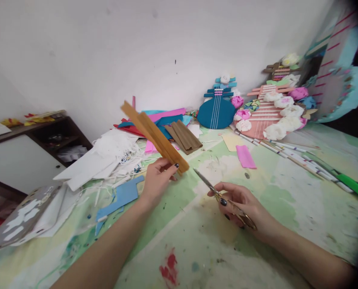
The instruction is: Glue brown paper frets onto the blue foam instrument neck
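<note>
Between the thumb and fingers of my left hand (158, 180) is the lower end of a long folded strip of orange-brown paper (159, 140), tilted up to the left. My right hand (239, 206) grips gold-handled scissors (207, 184), whose blades look closed and point toward the strip without touching it. Folded brown paper (185, 136) lies just behind the strip. A pink paper piece (245, 156) and a pale yellow sheet (229, 142) lie beyond the scissors.
Blue foam scraps (123, 198) and white sheets with strings (91, 162) cover the left side. A blue lute-shaped craft (216, 113) and a pink flowered one (265, 116) lean at the back. Ruled sticks (299, 158) and a green-handled tool (355, 186) lie right.
</note>
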Action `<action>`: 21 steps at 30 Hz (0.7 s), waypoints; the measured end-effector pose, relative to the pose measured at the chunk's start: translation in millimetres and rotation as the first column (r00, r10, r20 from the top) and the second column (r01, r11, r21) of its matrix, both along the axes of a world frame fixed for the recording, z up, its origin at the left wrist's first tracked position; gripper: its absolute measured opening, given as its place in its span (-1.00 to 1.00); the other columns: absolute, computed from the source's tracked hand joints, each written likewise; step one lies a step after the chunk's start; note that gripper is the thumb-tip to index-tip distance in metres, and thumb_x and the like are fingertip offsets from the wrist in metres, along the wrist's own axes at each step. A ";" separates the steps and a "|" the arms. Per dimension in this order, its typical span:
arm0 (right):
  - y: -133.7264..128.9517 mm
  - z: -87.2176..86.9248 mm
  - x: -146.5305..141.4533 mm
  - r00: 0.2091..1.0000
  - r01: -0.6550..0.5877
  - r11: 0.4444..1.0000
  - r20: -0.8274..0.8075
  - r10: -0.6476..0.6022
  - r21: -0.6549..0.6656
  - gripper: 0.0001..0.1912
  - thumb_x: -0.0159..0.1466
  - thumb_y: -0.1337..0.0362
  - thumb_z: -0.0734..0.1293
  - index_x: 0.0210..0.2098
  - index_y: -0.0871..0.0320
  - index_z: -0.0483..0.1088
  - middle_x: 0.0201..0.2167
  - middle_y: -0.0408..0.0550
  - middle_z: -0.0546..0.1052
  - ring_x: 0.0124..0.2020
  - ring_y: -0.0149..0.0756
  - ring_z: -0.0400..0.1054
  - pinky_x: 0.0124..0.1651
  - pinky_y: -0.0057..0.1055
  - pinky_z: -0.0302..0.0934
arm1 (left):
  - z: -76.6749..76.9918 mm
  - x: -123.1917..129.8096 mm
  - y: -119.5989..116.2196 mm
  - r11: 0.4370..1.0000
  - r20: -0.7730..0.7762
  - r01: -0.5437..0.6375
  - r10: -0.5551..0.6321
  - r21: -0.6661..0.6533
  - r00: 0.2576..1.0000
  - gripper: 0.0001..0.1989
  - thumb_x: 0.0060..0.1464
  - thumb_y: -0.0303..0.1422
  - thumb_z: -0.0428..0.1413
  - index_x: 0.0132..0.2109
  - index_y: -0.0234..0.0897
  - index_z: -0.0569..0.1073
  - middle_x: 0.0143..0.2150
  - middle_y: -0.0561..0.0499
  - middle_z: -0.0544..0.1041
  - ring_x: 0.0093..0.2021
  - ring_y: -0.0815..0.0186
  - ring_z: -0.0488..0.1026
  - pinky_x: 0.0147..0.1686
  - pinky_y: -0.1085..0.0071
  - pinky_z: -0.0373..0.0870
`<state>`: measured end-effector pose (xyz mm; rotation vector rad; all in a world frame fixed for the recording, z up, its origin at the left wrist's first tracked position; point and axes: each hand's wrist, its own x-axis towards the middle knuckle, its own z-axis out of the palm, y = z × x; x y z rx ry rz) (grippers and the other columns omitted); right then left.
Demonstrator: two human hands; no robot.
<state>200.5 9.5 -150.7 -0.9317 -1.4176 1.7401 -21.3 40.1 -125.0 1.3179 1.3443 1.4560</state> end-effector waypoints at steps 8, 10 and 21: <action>1.0 4.2 5.5 0.980 0.058 0.997 -0.194 -0.047 0.052 -0.56 0.12 -0.05 0.37 -0.28 0.20 0.30 -0.52 -0.13 0.40 -0.73 -0.60 0.04 -0.67 -0.58 -0.05 | -6.9 -12.2 12.4 0.998 -0.136 -0.017 0.008 -0.062 0.991 -0.51 -0.11 -0.44 0.01 0.02 -0.41 0.48 -0.47 0.00 0.53 -0.51 0.34 0.46 -0.48 0.40 0.45; 0.3 5.4 4.6 0.976 0.079 0.996 -0.208 -0.068 0.047 -0.55 0.14 -0.05 0.36 -0.21 0.19 0.29 -0.40 -0.01 0.49 -0.73 -0.58 0.10 -0.66 -0.56 -0.01 | -10.6 -11.4 14.9 0.999 -0.074 0.007 -0.010 -0.049 0.997 -0.50 -0.15 -0.43 0.06 0.02 -0.43 0.48 -0.31 -0.05 0.56 -0.39 0.28 0.51 -0.36 0.31 0.50; 5.5 5.7 0.4 0.945 0.306 0.945 -0.087 -0.317 -0.116 -0.58 0.11 0.02 0.37 -0.21 0.21 0.30 -0.49 0.00 0.53 -0.76 -0.52 0.14 -0.71 -0.55 0.01 | -17.6 0.5 11.7 0.988 0.332 0.097 -0.052 -0.120 0.942 -0.47 -0.16 -0.49 0.24 0.04 -0.38 0.40 -0.12 -0.14 0.50 -0.29 0.28 0.51 -0.31 0.36 0.52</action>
